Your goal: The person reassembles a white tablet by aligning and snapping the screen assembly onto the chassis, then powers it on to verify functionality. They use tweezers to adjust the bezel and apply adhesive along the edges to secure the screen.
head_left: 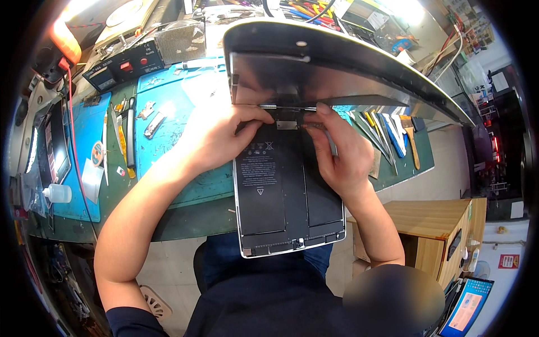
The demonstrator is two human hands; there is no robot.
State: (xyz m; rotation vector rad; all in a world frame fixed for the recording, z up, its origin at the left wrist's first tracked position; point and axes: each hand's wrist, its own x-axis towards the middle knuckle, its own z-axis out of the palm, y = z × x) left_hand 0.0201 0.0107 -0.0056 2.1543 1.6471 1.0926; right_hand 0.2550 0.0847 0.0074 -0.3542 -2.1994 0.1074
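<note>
Wooden-handled brush (412, 143) right; raised dark glossy panel (325, 76) walls off the far end of the central flat black tablet (296, 180)! Left hand (219, 135) and right hand (345, 154), half-curled, flank a slim silver rod (292, 108), grip unclear.

The tilted-up screen (348, 76) blocks reaching in from the far side; the near half of the tablet body (295, 208) is open to approach between the left hand (216, 135) and right hand (345, 154). Hand tools (400, 135) and a brush (412, 146) crowd the right, a red cable (71, 106) the far left
</note>
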